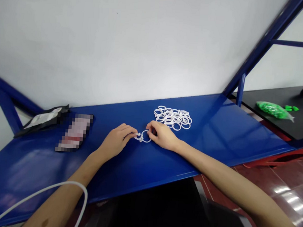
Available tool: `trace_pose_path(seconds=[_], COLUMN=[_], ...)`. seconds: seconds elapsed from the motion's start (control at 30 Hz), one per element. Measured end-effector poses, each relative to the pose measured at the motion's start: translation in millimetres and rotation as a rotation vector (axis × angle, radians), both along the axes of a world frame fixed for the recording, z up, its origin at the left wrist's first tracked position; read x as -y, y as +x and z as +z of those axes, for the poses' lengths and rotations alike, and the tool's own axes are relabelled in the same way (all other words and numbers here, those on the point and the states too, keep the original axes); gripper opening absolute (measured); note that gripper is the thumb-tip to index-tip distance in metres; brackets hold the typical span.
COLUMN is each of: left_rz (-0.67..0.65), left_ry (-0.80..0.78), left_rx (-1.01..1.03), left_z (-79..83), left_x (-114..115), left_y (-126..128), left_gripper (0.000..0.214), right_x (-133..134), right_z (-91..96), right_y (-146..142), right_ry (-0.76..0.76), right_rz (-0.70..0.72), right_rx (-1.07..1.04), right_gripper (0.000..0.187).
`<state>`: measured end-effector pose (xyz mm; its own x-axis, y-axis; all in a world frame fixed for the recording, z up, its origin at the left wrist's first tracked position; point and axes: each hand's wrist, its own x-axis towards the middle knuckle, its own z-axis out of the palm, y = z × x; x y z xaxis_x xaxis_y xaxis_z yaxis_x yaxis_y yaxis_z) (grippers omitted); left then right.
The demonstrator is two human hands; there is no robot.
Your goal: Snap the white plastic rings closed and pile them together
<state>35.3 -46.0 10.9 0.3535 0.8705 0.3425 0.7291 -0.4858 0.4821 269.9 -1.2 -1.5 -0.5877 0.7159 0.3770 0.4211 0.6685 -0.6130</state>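
Over the middle of the blue table, my left hand (118,139) pinches a small white piece between thumb and fingertips. Joined to or touching that piece is a thin white ring (146,141), and my right hand (162,135) has its thumb and fingers closed on the ring's right side. Whether these are one part or two linked rings, I cannot tell. Just behind my right hand lies a loose pile of similar thin white rings (176,126), several with small knobs.
Left of my hands lie a dark package with a blurred label (74,132) and a black bag with a white label (43,118). A white cable (45,189) loops over my left forearm. Blue frame posts (240,87) rise at the sides. A bag of green pieces (273,110) lies on a black table.
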Motion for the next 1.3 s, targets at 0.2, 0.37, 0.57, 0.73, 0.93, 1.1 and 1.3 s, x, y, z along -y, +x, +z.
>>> trace_pose_path(seconds=[0.2,0.37,0.57,0.73,0.93,1.1,1.3], left_rz=[-0.012,0.004,0.066,0.124,0.116,0.184,0.198], left_ry=[-0.010,0.006,-0.022,-0.203,-0.321,-0.258,-0.189], left_rx=[-0.012,-0.003,0.069,0.275,0.481,0.530,0.497], left_z=[1.7,2.5,8.4,9.7,5.3,3.7,4.2], left_x=[1,2,5,8,10,13,14], left_y=[-1,-1,5,12,17,22,26], left_gripper=[0.023,0.029,0.028,0.026,0.032,0.032,0.031], right_x=[-5,-6,-5,5,15,17,16], right_z=[2.3,4.2,2.4,7.8,14.1,13.7,12.5], right_y=[4,6,7,4,1,-3,-6], right_ry=[0.011,-0.018,0.051,0.244,0.137,-0.074,-0.293], right_rz=[-0.154,-0.172,-0.169,-0.036,0.083,0.046,0.021], right_rx=[-0.019,-0.023,0.110,0.106,-0.001,-0.119,-0.269], right_gripper=[0.007,0.006,0.007,0.012,0.023,0.015,0.012])
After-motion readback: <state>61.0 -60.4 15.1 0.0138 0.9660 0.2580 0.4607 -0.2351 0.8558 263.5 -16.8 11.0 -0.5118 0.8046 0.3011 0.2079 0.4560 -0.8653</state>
